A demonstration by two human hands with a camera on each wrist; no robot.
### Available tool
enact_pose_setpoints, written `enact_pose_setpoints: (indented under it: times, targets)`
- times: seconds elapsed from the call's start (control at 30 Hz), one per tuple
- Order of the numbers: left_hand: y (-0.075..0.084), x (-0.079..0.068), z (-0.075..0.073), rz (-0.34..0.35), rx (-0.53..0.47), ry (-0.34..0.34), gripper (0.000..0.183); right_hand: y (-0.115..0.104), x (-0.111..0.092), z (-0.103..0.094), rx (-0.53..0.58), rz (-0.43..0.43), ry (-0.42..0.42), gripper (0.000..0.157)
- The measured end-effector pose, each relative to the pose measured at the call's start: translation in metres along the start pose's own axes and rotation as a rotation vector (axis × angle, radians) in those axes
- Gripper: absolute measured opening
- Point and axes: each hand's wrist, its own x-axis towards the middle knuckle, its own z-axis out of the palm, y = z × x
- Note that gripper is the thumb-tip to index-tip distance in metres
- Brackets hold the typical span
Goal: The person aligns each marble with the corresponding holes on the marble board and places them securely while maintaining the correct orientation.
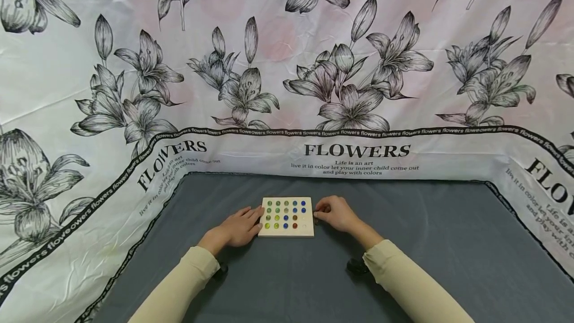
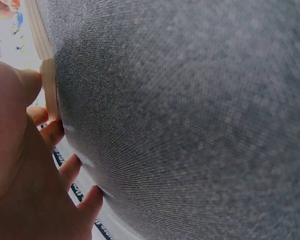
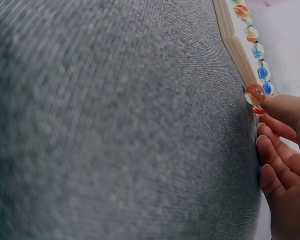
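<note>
A pale wooden board [image 1: 281, 232] lies flat on the grey cloth, set with rows of glass marbles in green, yellow, blue and red. Two spots at its lower right, including a pale hole [image 1: 304, 226], hold no marble. My left hand [image 1: 242, 227] rests at the board's left edge, thumb against the side and fingers spread onto the cloth. Just off the right edge, my right hand [image 1: 337, 213] pinches a clear marble with orange-red swirls [image 3: 255, 94] at its thumb tip. Close beneath that one shows another red marble [image 3: 258, 109], partly hidden by the hand.
Grey cloth [image 1: 287, 283] covers the table around the board. Behind it rises a white fabric backdrop [image 1: 278, 88] printed with lilies and lettering. A dark wrist device [image 1: 357, 266] sits below the right cuff.
</note>
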Motion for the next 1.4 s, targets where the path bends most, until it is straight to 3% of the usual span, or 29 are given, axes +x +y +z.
enact_pose_setpoints:
  times: [0.2, 0.93, 1.4]
  targets:
    - [0.000, -0.001, 0.000, 0.000, -0.008, -0.001, 0.058, -0.001, 0.001, 0.003, 0.025, 0.034, -0.010, 0.009]
    - [0.008, -0.010, -0.009, 0.021, -0.011, 0.007, 0.057, -0.005, -0.013, -0.019, 0.085, -0.009, -0.034, 0.010]
    - [0.008, -0.013, -0.009, 0.012, 0.000, -0.002, 0.057, -0.022, -0.017, -0.015, 0.068, -0.087, -0.045, 0.015]
